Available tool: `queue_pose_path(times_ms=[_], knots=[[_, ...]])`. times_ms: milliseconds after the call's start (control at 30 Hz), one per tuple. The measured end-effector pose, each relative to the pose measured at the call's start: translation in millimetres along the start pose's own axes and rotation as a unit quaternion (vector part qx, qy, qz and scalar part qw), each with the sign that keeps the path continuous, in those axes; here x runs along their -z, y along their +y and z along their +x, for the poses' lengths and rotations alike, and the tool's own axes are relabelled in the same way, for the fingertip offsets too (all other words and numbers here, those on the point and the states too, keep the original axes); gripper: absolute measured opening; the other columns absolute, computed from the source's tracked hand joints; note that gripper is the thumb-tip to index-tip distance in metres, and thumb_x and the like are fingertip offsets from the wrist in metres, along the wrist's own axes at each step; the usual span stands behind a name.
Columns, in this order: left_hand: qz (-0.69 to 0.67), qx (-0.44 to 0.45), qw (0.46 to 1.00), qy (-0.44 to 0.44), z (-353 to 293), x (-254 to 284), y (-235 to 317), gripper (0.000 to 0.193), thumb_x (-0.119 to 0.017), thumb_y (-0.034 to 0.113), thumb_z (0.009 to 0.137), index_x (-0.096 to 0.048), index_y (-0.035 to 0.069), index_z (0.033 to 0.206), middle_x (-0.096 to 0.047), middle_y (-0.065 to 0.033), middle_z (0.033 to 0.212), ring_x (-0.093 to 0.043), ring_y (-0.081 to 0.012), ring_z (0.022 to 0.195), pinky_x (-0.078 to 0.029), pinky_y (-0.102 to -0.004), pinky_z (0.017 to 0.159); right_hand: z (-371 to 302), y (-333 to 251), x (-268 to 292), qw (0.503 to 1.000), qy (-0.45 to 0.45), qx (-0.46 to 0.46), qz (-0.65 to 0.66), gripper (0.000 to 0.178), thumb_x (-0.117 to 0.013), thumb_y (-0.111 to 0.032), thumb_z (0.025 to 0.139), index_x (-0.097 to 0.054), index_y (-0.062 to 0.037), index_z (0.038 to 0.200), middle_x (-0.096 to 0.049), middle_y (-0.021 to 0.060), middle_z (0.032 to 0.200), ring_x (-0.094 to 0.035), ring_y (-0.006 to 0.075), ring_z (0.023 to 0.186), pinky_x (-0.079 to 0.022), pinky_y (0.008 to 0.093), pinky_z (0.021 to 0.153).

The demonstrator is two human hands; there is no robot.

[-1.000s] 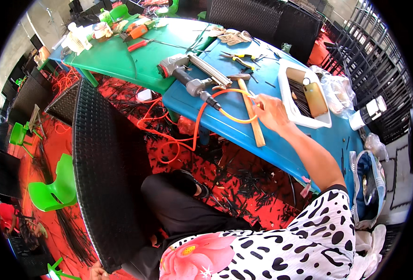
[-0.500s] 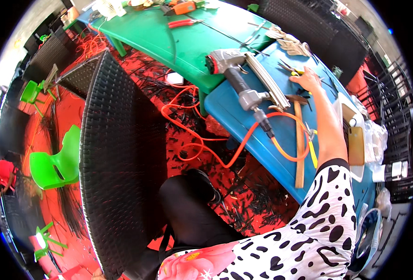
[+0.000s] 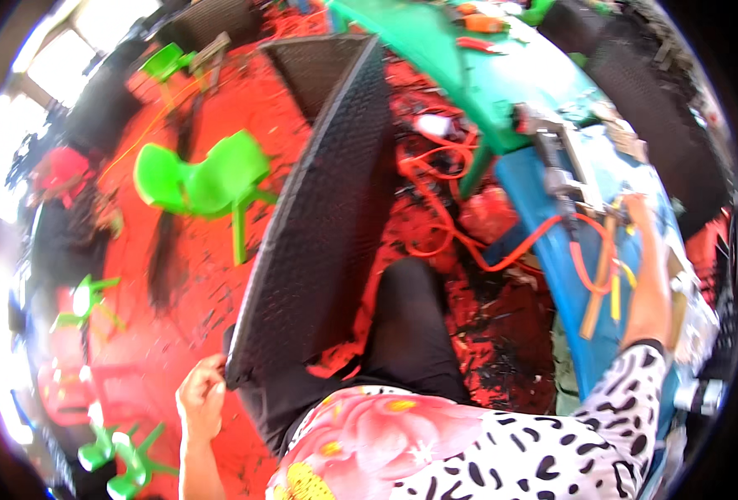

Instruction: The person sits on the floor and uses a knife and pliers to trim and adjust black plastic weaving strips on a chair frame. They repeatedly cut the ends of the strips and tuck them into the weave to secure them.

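A dark woven wicker furniture piece stands tilted across my legs. My left hand is at its near lower corner, fingers curled against the edge. On the blue table to the right, my right hand reaches out at arm's length; its fingers are blurred beside a yellow-handled tool, and whether they hold it is unclear. Nearer than that hand lie a wooden-handled hammer and another yellow-handled tool. A grey nail gun with an orange air hose rests left of the hand.
A green table adjoins the blue one and carries red-handled pliers. Black scraps litter the red floor. A bright green chair stands to the left, and a person in a red cap is beyond it.
My view has swung left, so the wicker piece and tables appear further right. My left hand has come fully into view. The right hand remains over the blue table by the yellow-handled tool.
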State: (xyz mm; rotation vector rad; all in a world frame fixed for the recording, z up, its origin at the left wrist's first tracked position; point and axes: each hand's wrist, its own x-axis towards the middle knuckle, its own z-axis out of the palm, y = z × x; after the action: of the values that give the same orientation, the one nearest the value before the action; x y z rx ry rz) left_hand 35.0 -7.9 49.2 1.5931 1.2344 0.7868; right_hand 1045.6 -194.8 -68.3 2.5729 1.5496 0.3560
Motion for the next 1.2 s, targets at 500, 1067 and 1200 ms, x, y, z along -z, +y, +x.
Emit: queue_pose_path(times_ms=[500, 1067, 1200], knots=[[0.155, 0.001, 0.987, 0.031, -32, 0, 34, 0.006, -0.052, 0.004, 0.078, -0.055, -0.001, 0.079, -0.061, -0.0199, 0.108, -0.058, -0.0280, 0.099, -0.044, -0.0350, 0.088, -2, -202, 101, 0.893, -0.027, -0.437, 0.100, 0.037, -0.058, -0.030, 0.081, -0.062, 0.0001, 0.102, -0.061, 0.0209, 0.107, -0.059, 0.0326, 0.102, -0.046, 0.0402, 0.087], [0.108, -0.004, 0.993, 0.047, -41, 9, 17, 0.010, -0.052, 0.006, 0.079, -0.050, -0.003, 0.076, -0.059, -0.0180, 0.105, -0.056, -0.0184, 0.090, -0.043, -0.0294, 0.081, -24, -316, 223, 0.709, 0.080, -0.059, 0.698, 0.017, -0.050, -0.012, 0.088, -0.056, -0.0027, 0.100, -0.056, 0.0014, 0.070, -0.052, 0.0088, 0.054, -0.046, 0.0228, 0.050], [-0.003, -0.060, 0.998, 0.014, -33, 6, 15, 0.003, -0.050, 0.000, 0.078, -0.050, -0.003, 0.077, -0.059, -0.0167, 0.105, -0.055, -0.0175, 0.093, -0.042, -0.0288, 0.083, -74, -455, 247, 0.713, -0.096, -0.028, 0.694, 0.029, -0.043, -0.028, 0.091, -0.060, -0.0045, 0.092, -0.057, 0.0018, 0.070, -0.053, 0.0086, 0.056, -0.043, 0.0245, 0.053]])
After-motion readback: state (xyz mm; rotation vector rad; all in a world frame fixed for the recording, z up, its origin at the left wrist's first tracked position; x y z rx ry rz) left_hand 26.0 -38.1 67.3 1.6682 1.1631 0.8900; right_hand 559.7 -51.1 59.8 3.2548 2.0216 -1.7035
